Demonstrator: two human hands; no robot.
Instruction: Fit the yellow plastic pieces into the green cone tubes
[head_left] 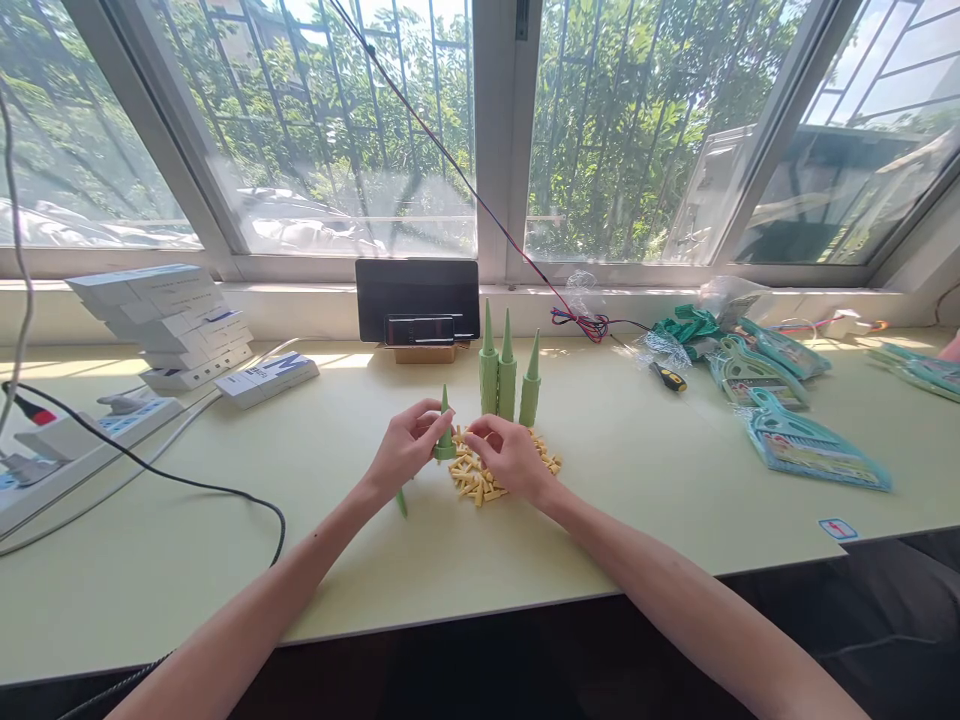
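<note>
My left hand (405,445) grips a green pointed cone piece (445,440), tip up, over the table. Just right of it, my right hand (511,455) is closed in a pinch at the edge of a pile of small tan pieces (477,488); whatever is between its fingertips is too small to make out. Behind the pile stand three green towers with pointed tops: a tall left one (488,375), a middle one (507,385) and a shorter right one (530,395). Beneath my left wrist, part of another green pointed piece (402,503) lies on the table.
A tablet (417,285) and a phone (420,330) lean on a small stand near the window. Stacked white boxes (176,325) and a power strip (90,455) with cables lie left. Bagged dustpan sets (810,440) and a screwdriver (667,377) lie right, near another person.
</note>
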